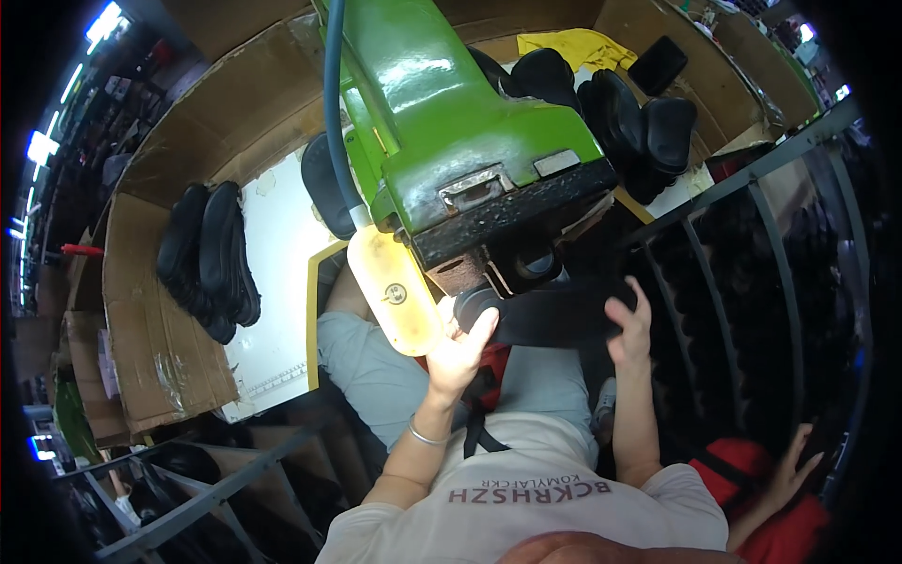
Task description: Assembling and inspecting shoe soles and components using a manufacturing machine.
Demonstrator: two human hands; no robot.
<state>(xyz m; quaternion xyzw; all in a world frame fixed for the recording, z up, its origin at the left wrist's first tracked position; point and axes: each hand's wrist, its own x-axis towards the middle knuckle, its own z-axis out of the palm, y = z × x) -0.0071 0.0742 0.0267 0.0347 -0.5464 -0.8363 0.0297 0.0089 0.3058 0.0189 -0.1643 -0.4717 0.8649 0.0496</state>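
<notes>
My left hand clamps its fingers on the nine-o'clock end of an elongated black piece, at six o'clock from a green metal machine; my right hand curls at three o'clock, grip unclear.

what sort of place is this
Probably a footwear factory or workshop: a green industrial machine, stacked black sole-shaped pieces at the left, and a metal rack at the right.
</notes>
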